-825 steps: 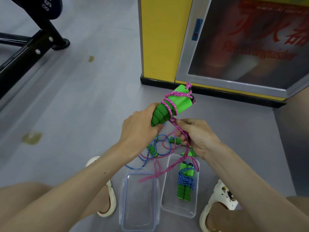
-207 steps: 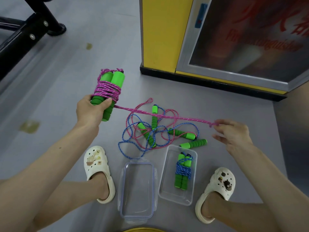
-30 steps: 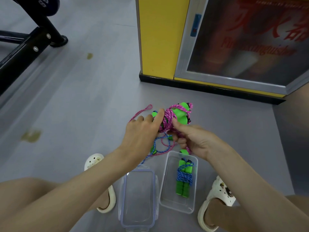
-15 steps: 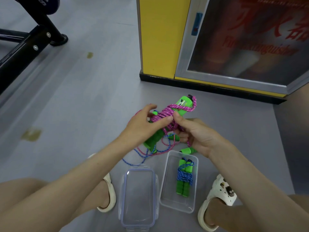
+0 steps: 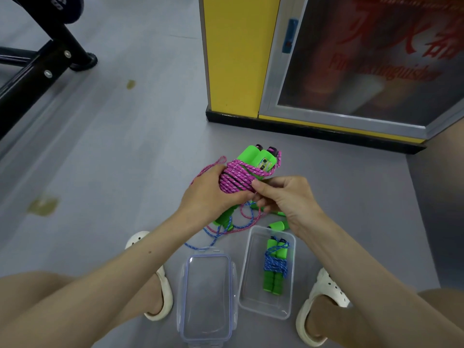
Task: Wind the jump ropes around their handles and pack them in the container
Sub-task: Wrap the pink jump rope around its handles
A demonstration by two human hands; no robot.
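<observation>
The left hand (image 5: pixel 211 194) is wrapped around a pair of green foam handles (image 5: pixel 256 156) held side by side, its fingers clamped over the pink rope (image 5: pixel 237 177) coiled thickly around their middle. The handles tilt up and away from the person, their top ends clear of the coil and their lower ends poking out below the palm. The right hand (image 5: pixel 283 197) meets the bundle from the other side, thumb and forefinger pinched on a strand of the pink rope at the edge of the coil, so the two hands touch around the bundle. A loose loop of pink rope sticks out to the left of the left hand. Beneath the hands, on the grey floor (image 5: pixel 113 159), lies a tangle of blue and pink ropes (image 5: pixel 226 229) with more green handles. Nearer the person sits a clear container (image 5: pixel 253 292) holding a wound blue rope bundle (image 5: pixel 275 266), and just left of it lies the clear lid (image 5: pixel 207 300). White clogs (image 5: pixel 324 312) flank both.
</observation>
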